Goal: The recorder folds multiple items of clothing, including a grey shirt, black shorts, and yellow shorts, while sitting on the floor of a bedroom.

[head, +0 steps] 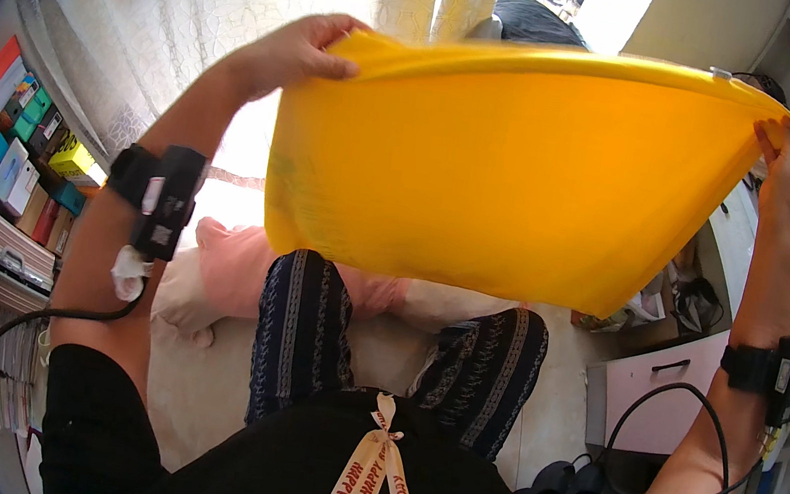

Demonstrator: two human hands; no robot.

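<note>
A large yellow cloth (495, 178) is stretched out in the air in front of me, above my knees. My left hand (308, 53) pinches its upper left corner between thumb and fingers. At the upper right corner, my right hand (788, 147) grips the fabric with bent fingers. A small whitish tag (721, 74) shows on the top edge near the right hand. The cloth's lower edge hangs close to my left knee; whether it touches cannot be told.
Pink and cream soft items (240, 271) lie on the floor beyond my knees. Shelves with boxes and books (26, 180) stand at the left, beside a pale curtain (170, 11). A white drawer unit (660, 383) is at the right, with dark slippers (562, 483) nearby. Black cables hang from both forearms.
</note>
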